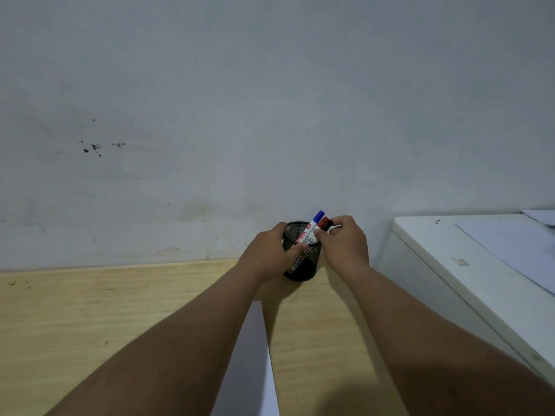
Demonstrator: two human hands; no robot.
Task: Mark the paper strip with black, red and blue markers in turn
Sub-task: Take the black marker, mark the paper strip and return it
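Head view: the left hand (pixel 267 253) wraps around a black mesh cup (pixel 301 259) at the far edge of the wooden desk (pixel 90 319); the right hand (pixel 345 241) pinches the markers' tops, red marker (pixel 323 223) beside blue marker (pixel 313 225). The paper strip (pixel 250 361) lies near, between the forearms.

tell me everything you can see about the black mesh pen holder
The black mesh pen holder is a round cup of what looks like wire mesh, standing upright on the wooden desk near the wall. The left hand grips its side. A blue-capped marker and a red-capped one lean out of it, where the right hand pinches at them.
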